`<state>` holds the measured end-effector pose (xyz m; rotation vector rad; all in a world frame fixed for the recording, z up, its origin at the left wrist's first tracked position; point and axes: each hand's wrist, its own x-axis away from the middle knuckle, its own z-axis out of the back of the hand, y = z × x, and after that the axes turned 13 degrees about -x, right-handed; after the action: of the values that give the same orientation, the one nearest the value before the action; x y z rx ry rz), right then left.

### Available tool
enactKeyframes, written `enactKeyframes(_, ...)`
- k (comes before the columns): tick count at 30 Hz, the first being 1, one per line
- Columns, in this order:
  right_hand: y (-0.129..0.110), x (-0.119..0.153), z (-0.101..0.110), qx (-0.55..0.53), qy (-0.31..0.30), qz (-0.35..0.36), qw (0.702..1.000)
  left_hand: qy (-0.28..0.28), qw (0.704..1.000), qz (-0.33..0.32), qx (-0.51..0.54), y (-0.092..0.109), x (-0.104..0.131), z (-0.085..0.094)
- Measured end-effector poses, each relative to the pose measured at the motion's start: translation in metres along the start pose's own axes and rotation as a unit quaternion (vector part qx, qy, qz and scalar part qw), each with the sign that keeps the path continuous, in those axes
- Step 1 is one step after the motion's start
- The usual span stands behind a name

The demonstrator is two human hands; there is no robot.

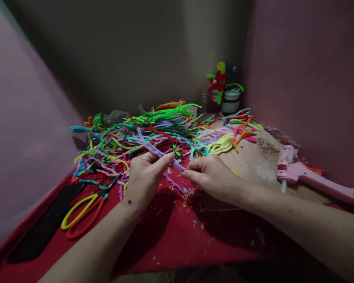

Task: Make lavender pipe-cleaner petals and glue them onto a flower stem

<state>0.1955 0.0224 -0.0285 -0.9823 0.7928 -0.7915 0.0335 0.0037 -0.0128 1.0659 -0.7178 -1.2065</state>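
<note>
A lavender pipe cleaner piece (150, 147) is held slantwise between my two hands over the red cloth; it looks doubled or twisted. My left hand (146, 173) pinches its middle between thumb and fingers, and the far end sticks up past the knuckles. At the near end, my right hand (205, 175) grips the tip with thumb and forefinger. Behind both hands spreads a large heap of colourful pipe cleaners (162, 118). Below the held piece, another purple pipe cleaner (174, 183) rests on the cloth among small fuzzy scraps.
Scissors with yellow and orange handles (85, 216) lie at left beside a flat black object (47, 224). On the right, a pink glue gun (312, 177) rests on a board (253, 165). A red flower (216, 81) and a lidded container (231, 101) stand at the back. Pink walls flank both sides.
</note>
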Motion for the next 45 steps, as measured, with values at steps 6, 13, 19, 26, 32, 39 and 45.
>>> enactKeyframes(6,0.006,-0.003,-0.003,-0.058,-0.012,0.023,0.998,-0.031,0.994,0.053,0.089,0.001,0.001,-0.005)
enactKeyframes(13,0.004,0.001,-0.005,-0.061,0.002,0.001,0.998,-0.033,0.996,0.049,0.07,-0.001,0.0,-0.005)
enactKeyframes(19,0.001,-0.003,-0.002,-0.247,-0.043,-0.128,0.959,-0.076,0.993,0.042,0.074,-0.008,-0.006,-0.004)
enactKeyframes(26,0.005,-0.007,0.001,-0.384,-0.065,-0.17,0.905,-0.148,0.983,0.06,0.091,-0.011,-0.003,-0.012)
enactKeyframes(32,0.007,-0.007,0.0,-0.418,-0.029,-0.213,0.883,-0.145,0.983,0.06,0.093,-0.008,-0.001,-0.012)
enactKeyframes(39,0.008,-0.008,0.0,-0.426,-0.029,-0.206,0.88,-0.15,0.985,0.037,0.081,-0.008,-0.001,-0.01)
enactKeyframes(45,0.01,-0.008,-0.002,-0.419,-0.018,-0.183,0.889,-0.145,0.987,0.037,0.058,-0.006,-0.001,-0.01)
